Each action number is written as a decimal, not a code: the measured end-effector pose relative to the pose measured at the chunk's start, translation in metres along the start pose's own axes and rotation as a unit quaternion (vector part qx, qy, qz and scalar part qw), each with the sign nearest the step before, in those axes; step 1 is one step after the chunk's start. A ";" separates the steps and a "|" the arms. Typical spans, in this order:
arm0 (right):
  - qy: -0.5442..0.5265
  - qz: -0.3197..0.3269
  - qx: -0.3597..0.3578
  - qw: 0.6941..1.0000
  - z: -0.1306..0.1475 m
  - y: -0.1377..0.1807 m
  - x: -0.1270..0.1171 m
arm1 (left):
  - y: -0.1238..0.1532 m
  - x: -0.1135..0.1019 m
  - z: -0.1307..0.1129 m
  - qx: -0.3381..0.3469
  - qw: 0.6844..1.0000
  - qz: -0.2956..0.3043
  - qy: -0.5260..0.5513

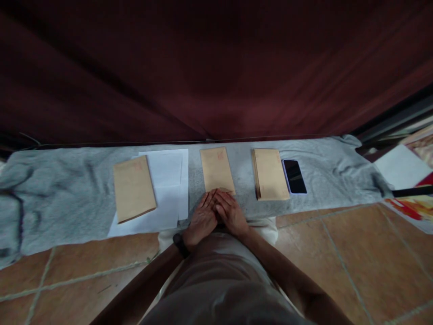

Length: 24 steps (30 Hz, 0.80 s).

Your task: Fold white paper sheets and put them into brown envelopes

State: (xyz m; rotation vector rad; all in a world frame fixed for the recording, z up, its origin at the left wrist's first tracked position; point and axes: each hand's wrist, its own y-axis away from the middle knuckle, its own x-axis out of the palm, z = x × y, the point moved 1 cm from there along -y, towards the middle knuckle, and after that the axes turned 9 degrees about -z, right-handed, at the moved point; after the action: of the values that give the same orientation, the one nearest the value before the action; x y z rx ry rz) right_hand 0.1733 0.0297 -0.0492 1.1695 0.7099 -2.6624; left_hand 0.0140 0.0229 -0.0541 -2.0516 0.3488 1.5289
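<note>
A single brown paper envelope point(217, 167) lies flat in front of me, a small red print near its far end. My left hand point(204, 216) rests at its near edge, fingers stretched out flat and close together. Beside it, my right hand point(232, 214) lies with its fingers flat too, the fingertips of both hands meeting over the envelope's near end. A small brown curved edge shows just past the fingertips. What lies under the palms is hidden. The left wrist wears a dark watch point(181, 245).
Left, a brown envelope stack point(134, 187) lies partly over white paper sheets point(167, 180). Right, another envelope stack point(271, 174) sits beside a phone point(295, 176). Grey cloth point(324, 176) covers the narrow surface; a dark red curtain point(216, 90) hangs behind. Tiled floor point(314, 253) shows below.
</note>
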 end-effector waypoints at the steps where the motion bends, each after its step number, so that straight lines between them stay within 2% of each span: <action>1: 0.006 0.007 -0.003 1.000 0.005 0.003 0.002 | 0.001 0.001 0.000 0.003 1.000 0.006 -0.001; 6: 0.062 0.033 0.000 0.998 0.001 0.010 -0.003 | -0.001 0.002 0.000 -0.012 1.000 0.018 0.000; 16: 0.097 0.028 -0.008 0.995 -0.026 0.021 -0.023 | 0.006 -0.012 0.006 -0.044 0.999 -0.022 0.004; 20: 0.108 0.000 -0.001 0.994 -0.021 0.021 -0.021 | 0.010 -0.012 0.010 -0.043 0.999 -0.019 -0.011; 24: 0.095 0.037 -0.037 0.994 -0.004 0.012 -0.006 | 0.013 -0.005 0.013 -0.041 0.999 -0.012 -0.025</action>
State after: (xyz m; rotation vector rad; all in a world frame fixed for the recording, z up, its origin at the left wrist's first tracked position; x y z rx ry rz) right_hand 0.1838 0.0211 -0.0513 1.4144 0.7701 -2.4660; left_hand -0.0041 0.0191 -0.0553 -2.0674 0.2452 1.6016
